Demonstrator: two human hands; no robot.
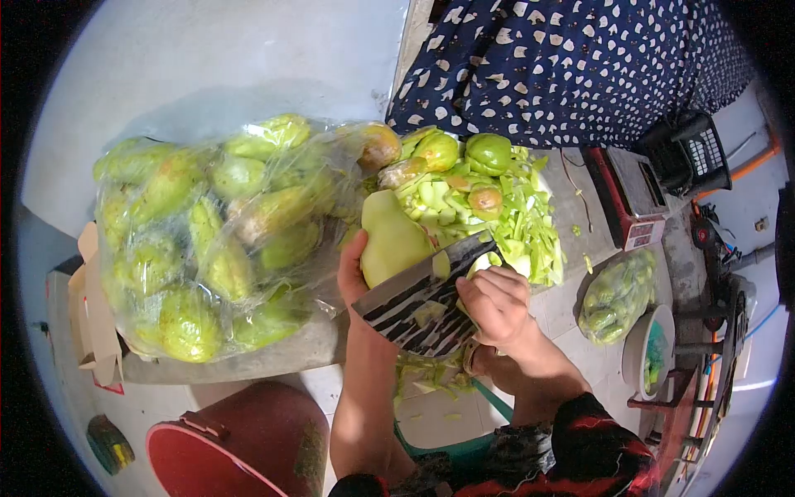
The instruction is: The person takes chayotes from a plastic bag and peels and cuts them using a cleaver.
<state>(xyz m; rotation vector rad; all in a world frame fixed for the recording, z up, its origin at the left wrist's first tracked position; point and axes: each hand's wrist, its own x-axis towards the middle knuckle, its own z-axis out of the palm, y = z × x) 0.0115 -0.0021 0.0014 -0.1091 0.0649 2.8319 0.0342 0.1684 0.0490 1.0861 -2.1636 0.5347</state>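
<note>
A pale green peeled fruit (391,236) is held up in my left hand (354,269), whose fingers wrap its lower left side. My right hand (497,305) grips a wide knife (422,302) with a black-and-white patterned blade. The blade lies across the fruit's lower right side. Behind both hands, a heap of green peelings (522,215) covers part of the counter, with a green fruit (489,154) and some brownish ones on it. The knife's handle is mostly hidden in my right hand.
A large clear bag of green fruits (224,224) fills the counter's left. Below stand a red bucket (248,439) and a green-rimmed container (451,455). At right are a red scale (625,195), a black basket (687,153), a smaller filled bag (619,298) and a white basin (633,352).
</note>
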